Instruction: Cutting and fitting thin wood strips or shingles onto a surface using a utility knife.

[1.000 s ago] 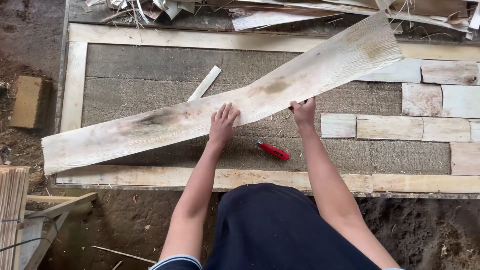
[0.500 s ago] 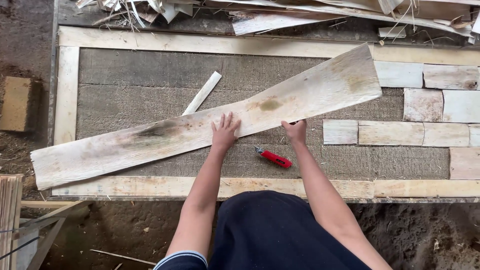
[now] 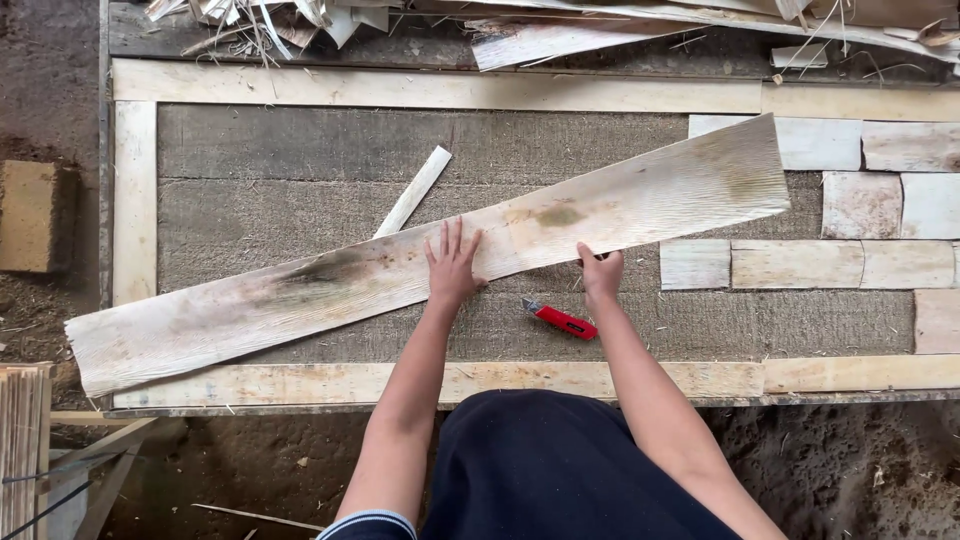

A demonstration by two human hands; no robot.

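I see one block (image 3: pixel 27 216) at the far left edge, lying on the dirt outside the frame (image 3: pixel 134 200). Near it, at the bottom left, one stack of thin slats (image 3: pixel 22 440) shows only in part.

One long sheet (image 3: pixel 300 290) lies slantwise across the grey mat (image 3: pixel 300 150), its left end near and overhanging the frame's near rail, its right end farther away and higher in the view. One narrow strip (image 3: pixel 415 190) lies on the mat just beyond the sheet, its lower end touching or slipping under the sheet's far edge; I cannot tell which.

My left hand (image 3: pixel 452 268) rests flat on the sheet near its middle, fingers spread apart, palm down, gripping nothing. One red knife (image 3: pixel 560 320) lies on the mat between my two arms, just near the sheet's near edge and free of both hands. My right hand (image 3: pixel 602 272) sits at the sheet's near edge with fingers curled together; something dark shows at the fingertips, too small to name, and I cannot tell whether the hand pinches the sheet or only presses it.

To the right, I count seven pale tiles (image 3: pixel 795 263) laid in rows on the mat, some cut off by the picture's edge. One heap of scraps (image 3: pixel 560 30) runs along the far side.
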